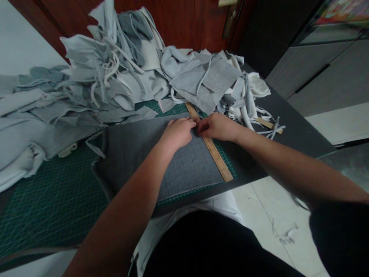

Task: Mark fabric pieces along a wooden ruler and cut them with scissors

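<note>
A dark grey piece of cloth (184, 165) lies spread on the green cutting mat (57, 196). Along its right edge runs a wooden ruler (217, 157), set slantwise away from me. My left hand (179, 132) rests on the cloth near that edge, palm down, its fingers reaching toward the ruler. Over the ruler, my right hand (218, 127) is closed in a pinch, with fingertips at the cloth's edge. The two hands nearly meet, and they partly hide the ruler and the cloth edge between them.
Heaped grey and white fabric scraps (115, 73) cover the back and left of the dark table (291, 127). A second wooden strip (269, 125) pokes out among cords at the right. Behind stands a reddish-brown door (190, 25); grey cabinets (325, 69) are at the right.
</note>
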